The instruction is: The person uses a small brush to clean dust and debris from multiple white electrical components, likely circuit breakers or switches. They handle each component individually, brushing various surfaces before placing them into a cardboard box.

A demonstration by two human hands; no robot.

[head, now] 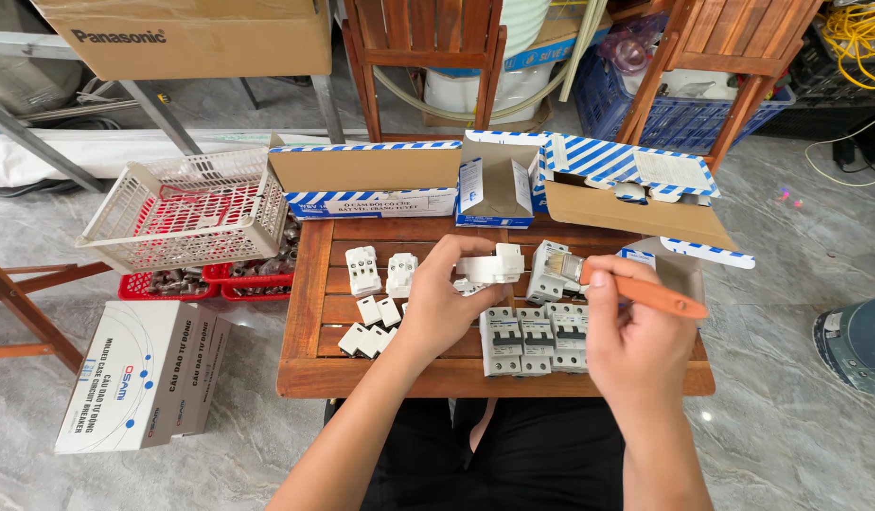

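L hand [444, 301] grips white plastic part [491, 266] above wooden table [309, 312]; R hand [636, 333] closed on orange-handled brush [636, 287], bristles near part. Grey breakers [537, 339] on table below part, betw. hands.

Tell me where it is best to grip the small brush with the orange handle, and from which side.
Probably the orange handle, from its free right end: it is long and bare, while the bristles point left at the white part in the left hand.
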